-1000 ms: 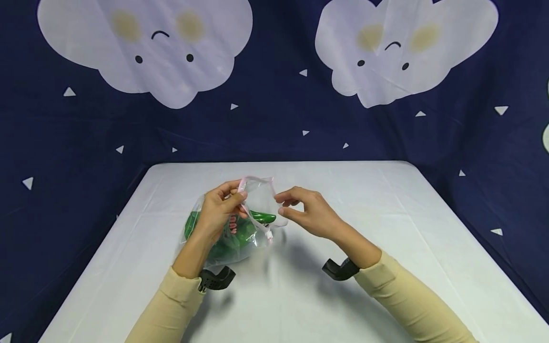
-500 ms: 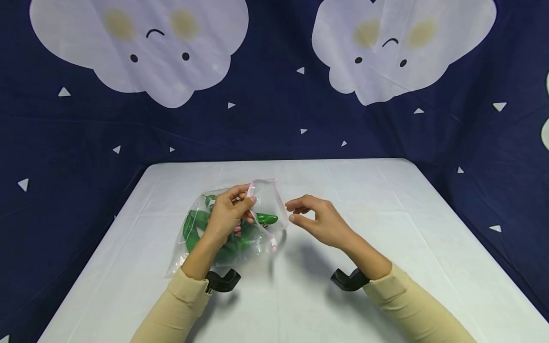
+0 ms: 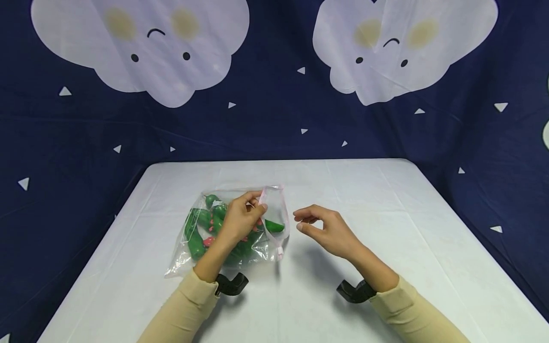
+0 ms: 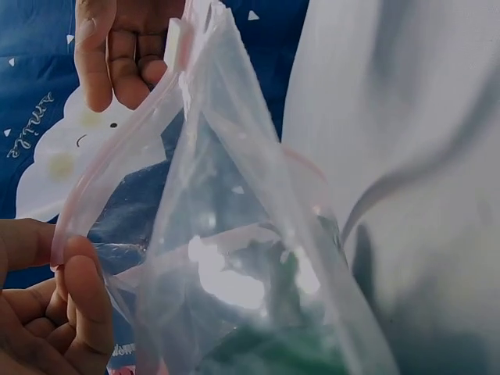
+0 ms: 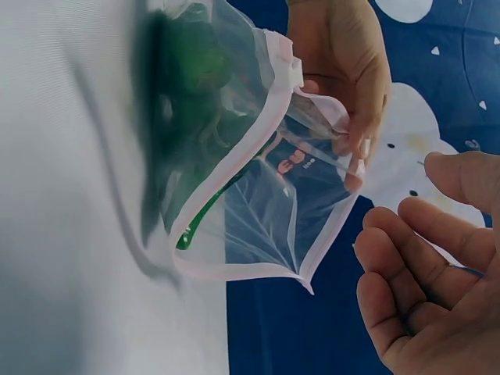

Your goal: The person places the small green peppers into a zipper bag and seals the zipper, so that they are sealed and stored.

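Observation:
A clear plastic zip bag [image 3: 180, 266] with a pink-edged mouth lies on the table, holding several glossy green pieces [image 3: 196, 245] that look like peppers or cucumbers. My left hand [image 3: 240, 219] pinches one edge of the mouth between thumb and fingers, raising it; the left wrist view shows the bag's pink rim [image 4: 72, 195] in that pinch. The mouth gapes toward the right, and one green tip [image 3: 274, 226] lies just inside it. A white slider [image 5: 295, 74] sits at one end of the zip. Apart from the mouth, my right hand [image 3: 330, 232] hovers with loosely bent fingers, holding nothing.
A white cloth covers the table [image 3: 386, 200]. Behind it hangs a dark blue curtain [image 3: 274, 128] printed with clouds and small white shapes. Each wrist wears a black camera mount, such as the right one [image 3: 356, 291].
My left hand has moved right and toward me, drawing the bag's mouth along, and the bag lies flatter. My right hand has left the rim, backing off to the right.

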A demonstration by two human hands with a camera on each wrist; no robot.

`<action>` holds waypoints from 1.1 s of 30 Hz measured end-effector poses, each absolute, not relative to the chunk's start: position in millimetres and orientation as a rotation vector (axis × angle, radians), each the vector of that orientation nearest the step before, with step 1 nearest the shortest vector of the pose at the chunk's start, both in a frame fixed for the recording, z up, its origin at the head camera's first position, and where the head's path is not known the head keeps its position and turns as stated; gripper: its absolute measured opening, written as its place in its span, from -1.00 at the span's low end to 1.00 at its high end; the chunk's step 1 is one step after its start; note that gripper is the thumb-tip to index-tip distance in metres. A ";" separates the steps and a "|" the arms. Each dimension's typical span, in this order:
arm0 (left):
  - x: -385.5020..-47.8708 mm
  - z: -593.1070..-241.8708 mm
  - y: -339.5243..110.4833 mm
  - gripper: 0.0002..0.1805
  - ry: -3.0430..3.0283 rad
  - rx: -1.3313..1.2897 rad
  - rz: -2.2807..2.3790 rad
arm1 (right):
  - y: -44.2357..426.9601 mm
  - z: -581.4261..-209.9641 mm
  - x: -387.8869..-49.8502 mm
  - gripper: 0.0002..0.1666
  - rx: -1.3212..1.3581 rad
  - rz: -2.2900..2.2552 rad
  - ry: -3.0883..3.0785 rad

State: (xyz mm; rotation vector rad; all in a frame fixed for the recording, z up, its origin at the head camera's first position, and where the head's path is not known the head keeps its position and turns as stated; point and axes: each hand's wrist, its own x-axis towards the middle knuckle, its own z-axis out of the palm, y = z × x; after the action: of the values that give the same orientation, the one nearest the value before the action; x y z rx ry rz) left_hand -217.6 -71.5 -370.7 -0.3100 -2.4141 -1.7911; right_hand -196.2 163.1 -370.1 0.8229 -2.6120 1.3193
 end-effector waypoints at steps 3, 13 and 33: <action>-217.3 -372.2 -68.1 -0.60 -2.437 -0.297 -1.776 | 165.4 -373.3 -194.5 -0.75 0.821 1.330 -2.603; -218.4 -378.3 -59.6 -0.58 -2.527 -0.289 -1.683 | 170.1 -382.0 -190.1 -0.76 0.761 1.388 -2.633; -219.6 -386.9 -47.6 -0.54 -2.633 -0.341 -1.417 | 172.6 -404.0 -193.5 -0.75 0.731 1.384 -2.683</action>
State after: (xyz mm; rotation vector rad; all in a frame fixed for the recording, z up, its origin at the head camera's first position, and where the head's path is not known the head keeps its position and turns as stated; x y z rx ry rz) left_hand -219.6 -47.6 -386.9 -0.3407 -2.6333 -1.4174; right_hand -193.5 172.6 -404.0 0.7310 -2.6835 1.3842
